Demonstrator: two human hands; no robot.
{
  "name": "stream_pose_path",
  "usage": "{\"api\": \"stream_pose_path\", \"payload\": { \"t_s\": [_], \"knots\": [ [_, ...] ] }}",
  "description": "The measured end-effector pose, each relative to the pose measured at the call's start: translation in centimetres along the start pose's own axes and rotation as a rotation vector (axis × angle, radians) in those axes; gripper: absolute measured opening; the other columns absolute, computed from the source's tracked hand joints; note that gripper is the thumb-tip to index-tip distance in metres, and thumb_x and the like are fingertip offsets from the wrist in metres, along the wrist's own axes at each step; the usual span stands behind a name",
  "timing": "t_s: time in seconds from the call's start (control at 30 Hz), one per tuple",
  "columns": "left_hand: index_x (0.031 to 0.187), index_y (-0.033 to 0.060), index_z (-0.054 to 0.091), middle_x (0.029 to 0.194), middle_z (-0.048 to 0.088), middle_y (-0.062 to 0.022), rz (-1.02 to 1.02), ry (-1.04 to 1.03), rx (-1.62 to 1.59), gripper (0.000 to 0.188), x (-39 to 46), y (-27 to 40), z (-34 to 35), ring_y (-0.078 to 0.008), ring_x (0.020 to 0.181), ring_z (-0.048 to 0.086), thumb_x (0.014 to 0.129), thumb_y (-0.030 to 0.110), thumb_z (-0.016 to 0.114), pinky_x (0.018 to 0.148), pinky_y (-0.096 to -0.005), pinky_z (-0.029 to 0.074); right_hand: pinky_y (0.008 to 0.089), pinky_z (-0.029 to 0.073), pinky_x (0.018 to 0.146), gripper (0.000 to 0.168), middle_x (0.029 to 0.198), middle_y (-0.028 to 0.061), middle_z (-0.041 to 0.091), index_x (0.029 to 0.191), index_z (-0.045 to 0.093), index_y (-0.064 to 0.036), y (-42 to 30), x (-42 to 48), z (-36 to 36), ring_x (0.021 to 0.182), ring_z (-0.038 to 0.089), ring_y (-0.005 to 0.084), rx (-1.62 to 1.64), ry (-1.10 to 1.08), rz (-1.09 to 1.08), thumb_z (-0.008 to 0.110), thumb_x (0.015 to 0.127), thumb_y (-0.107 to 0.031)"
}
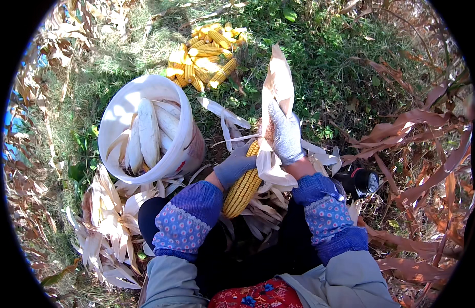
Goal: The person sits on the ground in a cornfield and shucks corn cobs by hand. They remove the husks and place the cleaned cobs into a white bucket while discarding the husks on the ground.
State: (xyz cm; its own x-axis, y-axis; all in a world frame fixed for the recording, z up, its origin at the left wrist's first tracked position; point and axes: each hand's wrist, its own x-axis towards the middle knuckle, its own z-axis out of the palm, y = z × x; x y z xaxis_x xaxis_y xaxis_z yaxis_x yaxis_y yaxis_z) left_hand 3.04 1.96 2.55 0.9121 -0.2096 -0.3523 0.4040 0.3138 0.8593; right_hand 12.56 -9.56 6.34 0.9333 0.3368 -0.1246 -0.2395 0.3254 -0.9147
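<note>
An ear of yellow corn [243, 189] lies slanted in front of me, its lower kernels bare. My left hand [236, 164], in a grey glove, grips the ear around its upper part. Pale dry husk [278, 79] peels away from the ear's far end. My right hand [286, 134], gloved in white and grey, is closed on that husk, which stands up past the fingers and also hangs below them. The ear's far tip is hidden behind husk and glove.
Left of my hands a white plastic bucket [185, 115] holds several unhusked ears [149, 133]. Beyond it lies a pile of husked cobs [206, 52] on grass. Loose husks [106, 231] surround my legs. A dark bottle-like object [356, 182] lies at right, near dry corn leaves [410, 123].
</note>
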Motion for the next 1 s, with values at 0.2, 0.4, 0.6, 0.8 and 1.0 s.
{"api": "stream_pose_path", "payload": {
  "t_s": [0.2, 0.4, 0.6, 0.8, 1.0],
  "knots": [
    [0.12, 0.0045, 0.049, 0.105, 0.061, -0.0077, 0.052, -0.092, -0.391, 0.044, -0.1, -0.6, 0.6, -0.0161, 0.09, 0.062, 0.083, 0.021, 0.065, 0.078, -0.0299, 0.053, 0.0234, 0.044, 0.048, 0.022, 0.067, 0.0006, 0.054, 0.092, 0.059, -0.005, -1.0, -0.5, 0.2, 0.054, 0.053, 0.0088, -0.072, 0.061, -0.031, 0.055, 0.092, -0.027],
    [0.124, 0.0038, 0.044, 0.113, 0.055, -0.0069, 0.393, 0.087, -0.16, 0.035, 2.4, -5.2, -0.6, -0.0159, 0.101, 0.055, 0.092, 0.015, 0.053, 0.088, -0.0286, 0.046, 0.0276, 0.036, 0.047, 0.036, 0.058, -0.0005, 0.041, 0.076, 0.051, -0.01, -0.3, 0.8, -0.4, 0.049, 0.04, 0.0138, 0.586, -0.045, 0.098, 0.04, 0.096, -0.038],
    [0.126, 0.0034, 0.045, 0.116, 0.053, -0.0059, 0.529, -0.128, 0.195, 0.041, 2.1, -3.9, -2.1, -0.0144, 0.104, 0.051, 0.088, 0.011, 0.058, 0.091, -0.0276, 0.042, 0.0279, 0.031, 0.046, 0.036, 0.057, 0.0006, 0.036, 0.067, 0.04, -0.012, -1.2, 0.0, 0.1, 0.049, 0.035, 0.0152, 0.511, -0.229, 0.085, 0.036, 0.097, -0.033],
    [0.12, 0.003, 0.053, 0.112, 0.058, -0.0068, -0.044, -0.371, 0.141, 0.059, -0.2, -0.1, -1.8, -0.0149, 0.101, 0.054, 0.07, 0.022, 0.077, 0.091, -0.0293, 0.042, 0.0231, 0.048, 0.06, 0.017, 0.079, 0.0023, 0.058, 0.103, 0.057, 0.0, 1.8, 0.7, -4.8, 0.069, 0.056, 0.0084, 0.144, -0.53, 0.232, 0.052, 0.09, -0.01],
    [0.123, 0.0017, 0.048, 0.118, 0.055, -0.0083, 0.055, -0.189, 0.02, 0.052, -0.1, -0.2, -0.4, -0.0154, 0.103, 0.053, 0.077, 0.015, 0.07, 0.091, -0.0295, 0.043, 0.0247, 0.039, 0.047, 0.026, 0.062, -0.002, 0.046, 0.078, 0.053, -0.01, -0.8, 0.2, -3.0, 0.051, 0.046, 0.0107, 0.5, -0.196, 0.22, 0.047, 0.095, -0.029]
  ]
}}
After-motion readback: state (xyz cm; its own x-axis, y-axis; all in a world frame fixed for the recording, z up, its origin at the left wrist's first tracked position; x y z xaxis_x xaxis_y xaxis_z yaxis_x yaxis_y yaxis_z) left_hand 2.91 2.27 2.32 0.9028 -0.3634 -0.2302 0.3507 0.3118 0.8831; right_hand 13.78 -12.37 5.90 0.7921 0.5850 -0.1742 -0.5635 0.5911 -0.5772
